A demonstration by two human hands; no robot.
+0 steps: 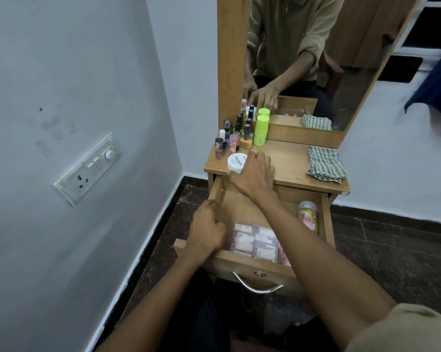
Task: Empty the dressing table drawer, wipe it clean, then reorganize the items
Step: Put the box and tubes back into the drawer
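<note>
White plastic marks the tub (pixel 236 162) your right hand (pixel 252 174) grips at the front edge of the tabletop (pixel 290 163), just above the open drawer (pixel 250 262). Your left hand (pixel 206 228) curls at the drawer's left side; whether it holds anything, you cannot tell. Inside the drawer, a clear pouch of sachets (pixel 255 241) lies near the front and a pink can (pixel 307 214) sits at the right. Behind the tub, small bottles (pixel 233 138) stand crowded. Set the tub too near the edge and it may drop back into the drawer; push it back carelessly and you could topple those bottles.
</note>
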